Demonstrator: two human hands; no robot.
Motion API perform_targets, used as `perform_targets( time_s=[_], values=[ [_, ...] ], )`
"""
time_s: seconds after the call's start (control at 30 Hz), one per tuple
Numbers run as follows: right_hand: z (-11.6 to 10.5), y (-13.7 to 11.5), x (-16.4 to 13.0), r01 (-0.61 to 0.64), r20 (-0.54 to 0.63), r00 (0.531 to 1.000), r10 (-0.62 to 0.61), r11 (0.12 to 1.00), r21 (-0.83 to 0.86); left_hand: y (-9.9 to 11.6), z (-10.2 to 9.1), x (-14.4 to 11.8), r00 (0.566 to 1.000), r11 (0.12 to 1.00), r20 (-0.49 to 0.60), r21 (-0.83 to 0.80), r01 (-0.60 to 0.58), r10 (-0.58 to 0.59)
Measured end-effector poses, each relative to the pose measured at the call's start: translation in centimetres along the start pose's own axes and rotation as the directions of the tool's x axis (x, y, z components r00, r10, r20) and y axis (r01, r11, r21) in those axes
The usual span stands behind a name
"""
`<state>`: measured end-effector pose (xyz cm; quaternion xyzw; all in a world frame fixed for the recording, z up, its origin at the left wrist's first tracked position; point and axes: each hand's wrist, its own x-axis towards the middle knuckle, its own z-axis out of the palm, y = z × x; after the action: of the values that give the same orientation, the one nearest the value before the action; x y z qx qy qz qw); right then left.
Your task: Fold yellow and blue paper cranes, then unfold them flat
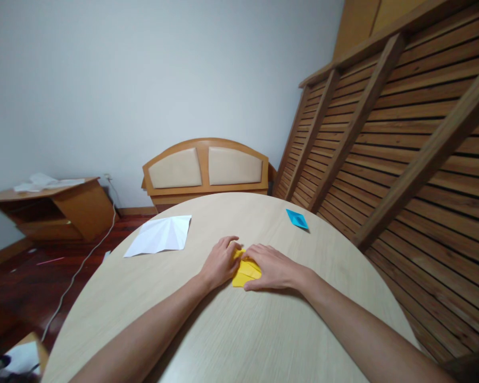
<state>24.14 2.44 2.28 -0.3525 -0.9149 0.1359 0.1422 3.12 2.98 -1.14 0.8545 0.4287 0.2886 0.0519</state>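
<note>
A folded piece of yellow paper (246, 273) lies on the round table between my two hands. My left hand (222, 261) presses at its left and upper edge with curled fingers. From the right, my right hand (270, 267) grips the same paper, its fingertips at the top edge and its thumb along the bottom. Crease lines run across the yellow paper's surface. Parts of its edges are hidden under my fingers.
A creased white paper sheet (159, 235) lies at the table's left. Near the far right edge sits a blue folded paper (297, 218). The round table (303, 330) stands before a headboard (205, 183), with a slatted wooden frame (383, 143) leaning to the right.
</note>
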Motion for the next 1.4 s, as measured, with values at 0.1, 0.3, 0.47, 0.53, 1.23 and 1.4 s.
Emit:
perform_targets(
  time_s=[0.1,0.3,0.47,0.53,1.23,1.4],
  values=[
    [-0.3,0.5,-0.1,0.053,-0.005,0.999,-0.053,0.999,-0.002,0.3,-0.2,0.1,0.996,0.998,0.083,-0.053,-0.023,0.028],
    [-0.9,1.5,-0.2,0.143,0.027,0.989,-0.143,0.99,-0.007,0.2,-0.4,0.2,0.984,0.994,0.172,-0.089,0.057,-0.041],
    [-0.8,1.5,-0.3,0.113,0.009,0.994,-0.112,0.993,-0.044,-0.3,-0.8,0.1,0.98,0.991,0.191,-0.108,0.082,-0.06],
    [-0.7,1.5,-0.2,0.114,0.014,0.993,-0.113,0.992,-0.058,-0.5,-1.2,0.0,0.979,0.99,0.204,-0.131,0.057,-0.029],
    [-0.3,3.3,0.9,-0.031,-0.21,0.929,0.305,0.629,0.777,-1.6,-0.7,0.6,0.954,0.891,-0.109,-0.4,0.217,-0.281],
    [0.0,4.0,1.1,-0.148,-0.167,0.903,0.397,0.65,0.745,-2.1,-0.6,0.6,0.925,0.9,-0.096,-0.288,0.327,-0.367]
  ],
)
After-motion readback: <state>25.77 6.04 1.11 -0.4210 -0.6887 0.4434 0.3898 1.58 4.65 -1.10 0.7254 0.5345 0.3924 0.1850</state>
